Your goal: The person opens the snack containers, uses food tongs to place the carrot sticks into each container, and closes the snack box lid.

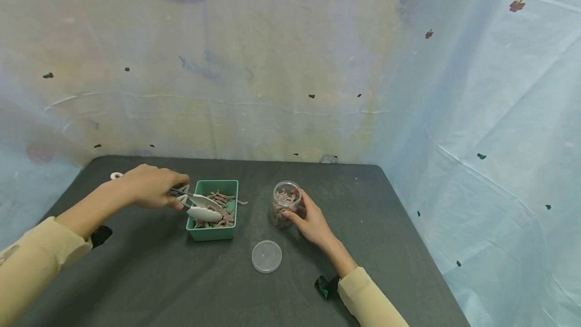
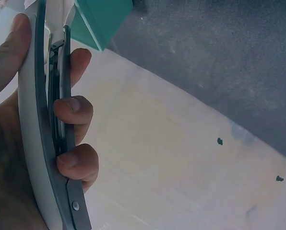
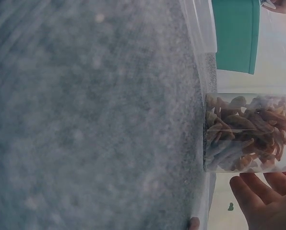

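My left hand [image 1: 152, 185] grips a pair of kitchen tongs [image 1: 205, 213], its fingers curled round the grey and white handles seen close in the left wrist view. The tongs' white heads dip into a green rectangular bin [image 1: 211, 236] among brown, stick-like pieces [image 1: 227, 220]; whether they clasp any cannot be told. On the right, a clear lidless jar [image 1: 278, 220] stands upright, partly filled with similar brown pieces [image 3: 248, 129]. My right hand [image 1: 312, 223] holds the jar round its side, thumb in front and fingers behind.
A round clear lid [image 1: 267, 256] lies flat on the dark table [image 1: 204, 286], in front of the jar. One loose brown piece [image 1: 242, 203] is beside the bin's right wall. A plastic sheet [image 1: 272, 64] hangs behind the table and along its right side.
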